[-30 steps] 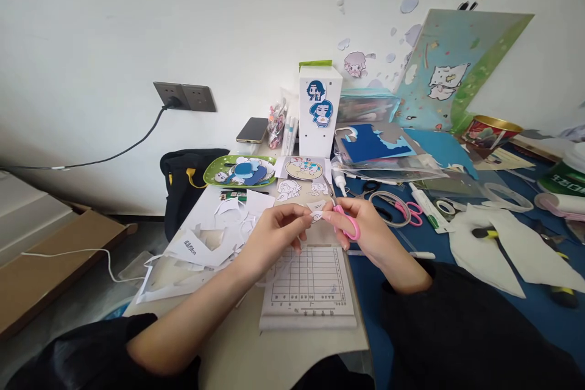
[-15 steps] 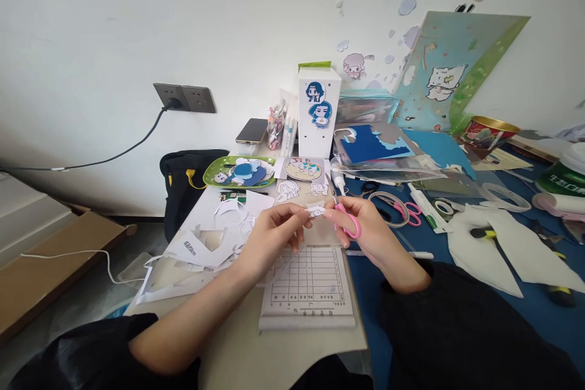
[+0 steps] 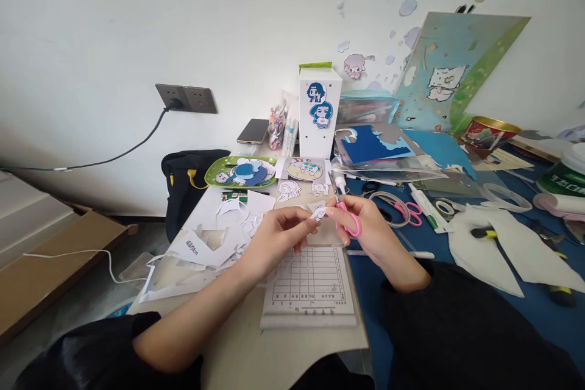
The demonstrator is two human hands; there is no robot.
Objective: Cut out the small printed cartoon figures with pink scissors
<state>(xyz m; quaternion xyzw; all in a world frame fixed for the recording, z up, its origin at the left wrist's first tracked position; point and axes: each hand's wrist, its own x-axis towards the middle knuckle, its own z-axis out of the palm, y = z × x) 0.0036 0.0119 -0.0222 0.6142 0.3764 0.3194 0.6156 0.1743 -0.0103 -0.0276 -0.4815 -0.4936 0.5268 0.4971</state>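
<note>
My left hand (image 3: pixel 281 233) pinches a small piece of white paper (image 3: pixel 319 214) with a line drawing on it. Pink-handled scissors (image 3: pixel 351 225) hang on the fingers of my right hand (image 3: pixel 365 225), their blades pointing up and away from me. The tip of my right thumb or finger reaches the paper's right edge. Below both hands lies a printed form pad (image 3: pixel 306 280) with a table grid. Just beyond them, line-drawn paper figures (image 3: pixel 289 190) rest on the desk near a picture of a round, pale yellow shape (image 3: pixel 304 169).
Paper scraps (image 3: pixel 208 248) spread left of the pad. A green tray (image 3: pixel 214 178) holds blue and white cut-outs. A white box (image 3: pixel 315 140) with stickers stands at the back. To the right are another pair of pink scissors (image 3: pixel 414 213), a glue tube (image 3: pixel 429 210) and white cloth-like pieces (image 3: pixel 479 250).
The small paper has turned between my fingers, from lying nearly level to a slant. Both hands stay in about the same place, and the scissors are still in my right hand.
</note>
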